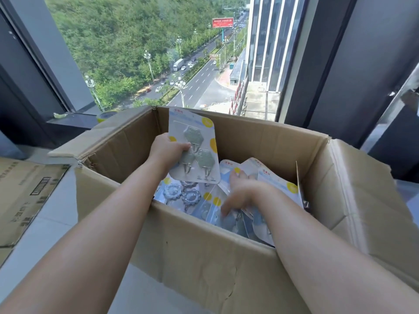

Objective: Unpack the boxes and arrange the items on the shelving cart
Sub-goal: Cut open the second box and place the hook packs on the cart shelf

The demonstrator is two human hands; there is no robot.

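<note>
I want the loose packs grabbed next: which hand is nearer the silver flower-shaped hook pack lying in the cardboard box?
Left. The left hand holds a raised hook card above the silver flower-shaped hook pack; the right hand digs into packs farther right.

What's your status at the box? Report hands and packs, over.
Left hand holds one hook pack lifted above the open box. Right hand down among loose packs inside, grip unclear. Nothing blocking.

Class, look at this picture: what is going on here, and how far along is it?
A person is unpacking an open cardboard box by a window. The left hand holds up one blister pack of metal wall hooks above the box. The right hand reaches down among the many similar packs still lying inside. No shelving cart is in view, so the unpacking seems far from finished.
</note>
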